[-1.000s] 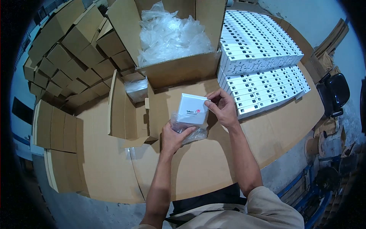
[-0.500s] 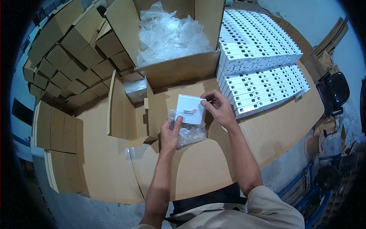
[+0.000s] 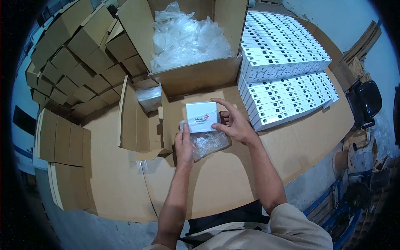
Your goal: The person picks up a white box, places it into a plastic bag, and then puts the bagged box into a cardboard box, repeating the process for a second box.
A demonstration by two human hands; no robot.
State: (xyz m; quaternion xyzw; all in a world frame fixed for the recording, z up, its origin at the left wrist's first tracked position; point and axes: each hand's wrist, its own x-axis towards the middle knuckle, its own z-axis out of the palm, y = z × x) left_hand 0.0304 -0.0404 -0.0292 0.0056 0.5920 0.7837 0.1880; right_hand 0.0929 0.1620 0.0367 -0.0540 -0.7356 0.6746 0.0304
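Note:
A flat white square unit (image 3: 198, 114) with a printed logo and text is held face up between both hands. On its lower left edge, my left hand (image 3: 184, 143) grips it with the thumb on top, next to crinkled clear plastic. Around the right side, my right hand (image 3: 234, 124) has its thumb at the lower corner and a finger by the upper corner. Below the unit a clear plastic bag (image 3: 211, 146) lies over the cardboard surface (image 3: 223, 179). Left of the hands stands an open carton (image 3: 141, 129) with a plastic-wrapped item (image 3: 149, 98) inside.
Behind the hands, a large box (image 3: 196, 79) holds many clear bags (image 3: 187, 39). White units with dark ports stand in stacked rows (image 3: 287, 98) at the right. Cardboard boxes (image 3: 75, 68) are piled at the left, with more cartons (image 3: 62, 137) along the left edge.
The white unit has moved slightly left and turned straighter, its logo now clearer. My right thumb has shifted from its upper right corner down to the lower right.

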